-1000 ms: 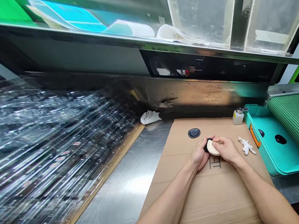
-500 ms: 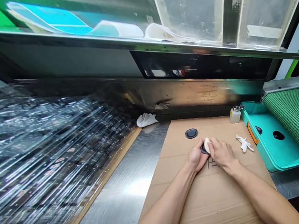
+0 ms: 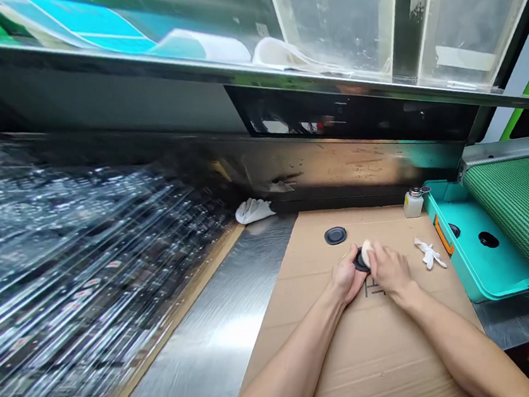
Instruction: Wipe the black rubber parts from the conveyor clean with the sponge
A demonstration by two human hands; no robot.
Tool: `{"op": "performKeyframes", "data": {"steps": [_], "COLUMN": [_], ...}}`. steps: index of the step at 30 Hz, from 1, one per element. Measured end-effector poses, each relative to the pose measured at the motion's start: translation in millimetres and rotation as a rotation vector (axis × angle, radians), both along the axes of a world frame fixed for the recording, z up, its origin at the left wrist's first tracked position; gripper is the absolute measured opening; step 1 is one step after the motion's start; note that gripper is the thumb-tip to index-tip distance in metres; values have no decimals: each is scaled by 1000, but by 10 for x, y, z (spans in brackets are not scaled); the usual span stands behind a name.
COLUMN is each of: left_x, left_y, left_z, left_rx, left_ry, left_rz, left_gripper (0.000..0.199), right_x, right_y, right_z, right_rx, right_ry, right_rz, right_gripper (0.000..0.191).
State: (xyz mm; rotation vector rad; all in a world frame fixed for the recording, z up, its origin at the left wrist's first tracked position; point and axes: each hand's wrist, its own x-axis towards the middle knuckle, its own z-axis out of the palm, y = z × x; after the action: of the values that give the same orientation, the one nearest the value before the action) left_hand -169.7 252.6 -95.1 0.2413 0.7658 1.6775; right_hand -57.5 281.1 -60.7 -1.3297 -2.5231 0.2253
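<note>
My left hand (image 3: 346,275) is closed around a small black oval part (image 3: 360,260), held just above the cardboard sheet (image 3: 316,332). Pinched in the fingers of my right hand (image 3: 390,268) is a pale cream pad (image 3: 367,250), which rests against the face of the black part. My fingers hide portions of both things. A second black oval part (image 3: 335,235) lies flat on the cardboard, left of and beyond my hands. To the right of my right hand lies a crumpled white glove (image 3: 430,254).
A white pump bottle (image 3: 413,204) stands at the cardboard's far right corner. Beside it, a teal tray (image 3: 499,276) holds black parts, partly under a green conveyor belt (image 3: 528,190). Plastic-wrapped goods (image 3: 69,278) fill the left. A metal shelf edge (image 3: 278,80) runs overhead; white cloth (image 3: 253,210) lies beneath.
The whole view has shifted slightly, so things sit a little further left. The cream pad has tilted more upright against the black part; both hands keep their hold.
</note>
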Motion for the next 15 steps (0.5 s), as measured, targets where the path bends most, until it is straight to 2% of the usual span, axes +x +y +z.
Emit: {"op": "performKeyframes", "data": {"steps": [3, 5, 8, 10, 12, 15], "left_x": [-59, -129, -240, -299, -339, -364], "left_y": [-28, -56, -93, -108, -114, -105], "left_z": [74, 134, 216, 255, 275, 276], "left_rx": [-11, -13, -22, -15, 9, 26], "left_ry": [36, 57, 20, -53, -119, -160], "left_rz": [12, 26, 31, 7, -20, -40], "left_gripper": [34, 34, 37, 37, 38, 37], "right_x": [52, 138, 340, 502, 655, 782], "right_y": [106, 171, 261, 344, 443, 550], "right_z": [45, 117, 239, 291, 311, 320], "right_rx": [-13, -5, 110, 179, 131, -9], "right_ry": [37, 61, 6, -76, -176, -261], "right_rz": [-114, -109, -138, -225, -279, -258], "right_gripper": [35, 36, 42, 35, 30, 25]}}
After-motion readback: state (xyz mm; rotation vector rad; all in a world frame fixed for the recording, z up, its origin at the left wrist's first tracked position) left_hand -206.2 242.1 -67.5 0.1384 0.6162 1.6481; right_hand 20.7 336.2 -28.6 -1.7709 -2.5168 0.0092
